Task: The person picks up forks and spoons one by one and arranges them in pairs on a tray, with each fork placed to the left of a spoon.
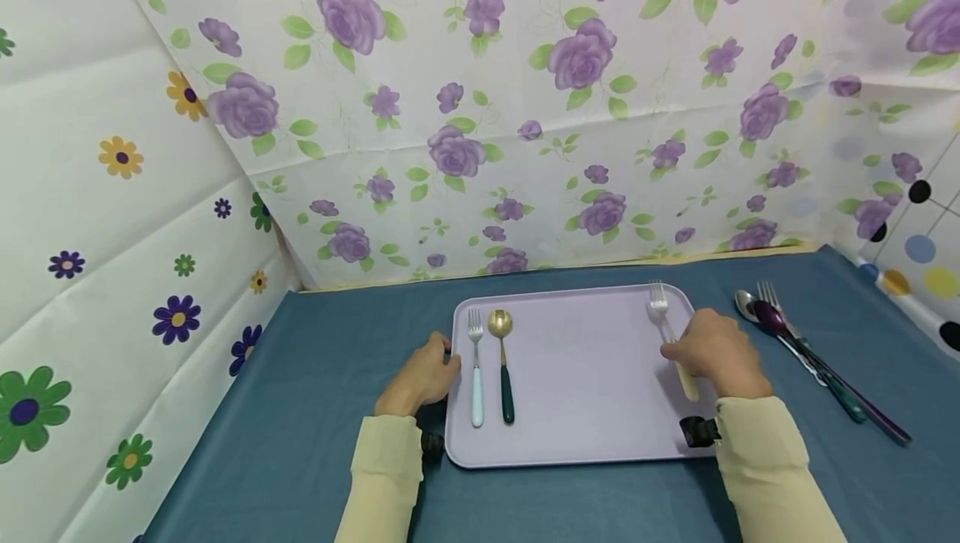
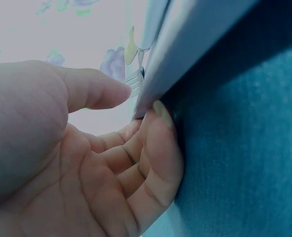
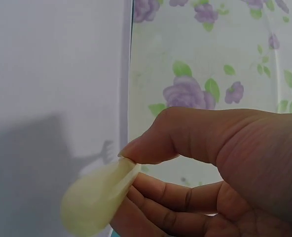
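A lilac tray (image 1: pixel 585 376) lies on the blue cloth. My left hand (image 1: pixel 425 376) holds its left edge, thumb over the rim; in the left wrist view, curled fingers (image 2: pixel 161 148) lie against the tray's side (image 2: pixel 185 39). My right hand (image 1: pixel 716 351) pinches a cream-handled fork (image 1: pixel 658 301) over the tray's right side, tines pointing away from me. In the right wrist view the cream handle (image 3: pixel 94 200) sticks out between thumb and fingers. On the tray's left lie a fork with a pale mint handle (image 1: pixel 477 393) and a gold spoon with a dark green handle (image 1: pixel 507 393).
Right of the tray, a loose pile of cutlery lies on the cloth (image 1: pixel 300 443): a purple spoon (image 1: pixel 772 318), a silver spoon (image 1: pixel 746 304) and a fork (image 1: pixel 768 293) among green handles. Flower-patterned sheets (image 1: pixel 420 68) stand behind and at the left.
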The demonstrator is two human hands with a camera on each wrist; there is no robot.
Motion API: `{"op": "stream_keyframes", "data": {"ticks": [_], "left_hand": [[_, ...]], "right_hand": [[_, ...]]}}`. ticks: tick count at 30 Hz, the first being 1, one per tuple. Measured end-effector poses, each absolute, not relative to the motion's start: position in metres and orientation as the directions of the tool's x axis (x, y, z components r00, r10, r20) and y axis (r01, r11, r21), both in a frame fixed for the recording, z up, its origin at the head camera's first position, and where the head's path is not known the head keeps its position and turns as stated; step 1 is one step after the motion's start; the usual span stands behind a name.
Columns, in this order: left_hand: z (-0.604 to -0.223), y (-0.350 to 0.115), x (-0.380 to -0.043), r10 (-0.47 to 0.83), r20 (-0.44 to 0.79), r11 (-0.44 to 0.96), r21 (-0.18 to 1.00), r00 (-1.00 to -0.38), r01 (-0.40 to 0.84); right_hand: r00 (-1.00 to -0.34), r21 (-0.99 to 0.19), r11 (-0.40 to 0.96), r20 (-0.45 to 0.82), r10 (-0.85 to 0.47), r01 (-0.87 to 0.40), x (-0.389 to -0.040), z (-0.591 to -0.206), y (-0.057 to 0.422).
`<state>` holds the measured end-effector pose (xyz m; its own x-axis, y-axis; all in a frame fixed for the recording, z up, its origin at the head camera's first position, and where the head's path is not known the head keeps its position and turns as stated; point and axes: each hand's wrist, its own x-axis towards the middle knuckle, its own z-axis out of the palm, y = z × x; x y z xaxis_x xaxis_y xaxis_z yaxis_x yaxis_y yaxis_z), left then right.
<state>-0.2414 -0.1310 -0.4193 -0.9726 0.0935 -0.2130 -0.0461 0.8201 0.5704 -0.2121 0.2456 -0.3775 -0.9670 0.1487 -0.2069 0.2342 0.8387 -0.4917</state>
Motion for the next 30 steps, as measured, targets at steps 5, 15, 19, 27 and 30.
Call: {"op": "stream_keyframes", "data": {"ticks": [5, 15, 19, 27, 30], "left_hand": [[-0.419, -0.132, -0.242, 0.092, -0.219, 0.812, 0.581, -0.971, -0.053], [-0.421, -0.133, -0.242, 0.104, -0.215, 0.818, 0.574, -0.971, -0.039], [-0.420, -0.133, -0.241, 0.099, -0.221, 0.814, 0.579, -0.970, -0.049], [-0.420, -0.132, -0.241, 0.098, -0.212, 0.812, 0.583, -0.972, -0.045], [-0.419, -0.132, -0.241, 0.098, -0.215, 0.812, 0.582, -0.972, -0.047]], "right_hand": [[-0.971, -0.483, 0.847, -0.190, 0.145, 0.221, -0.214, -0.377, 0.238], [-0.982, -0.469, 0.865, -0.137, 0.130, 0.180, -0.214, -0.382, 0.222], [-0.985, -0.481, 0.860, -0.124, 0.122, 0.167, -0.215, -0.384, 0.215], [-0.986, -0.481, 0.861, -0.115, 0.123, 0.164, -0.216, -0.385, 0.209], [-0.987, -0.485, 0.861, -0.106, 0.118, 0.155, -0.217, -0.387, 0.205]]}}
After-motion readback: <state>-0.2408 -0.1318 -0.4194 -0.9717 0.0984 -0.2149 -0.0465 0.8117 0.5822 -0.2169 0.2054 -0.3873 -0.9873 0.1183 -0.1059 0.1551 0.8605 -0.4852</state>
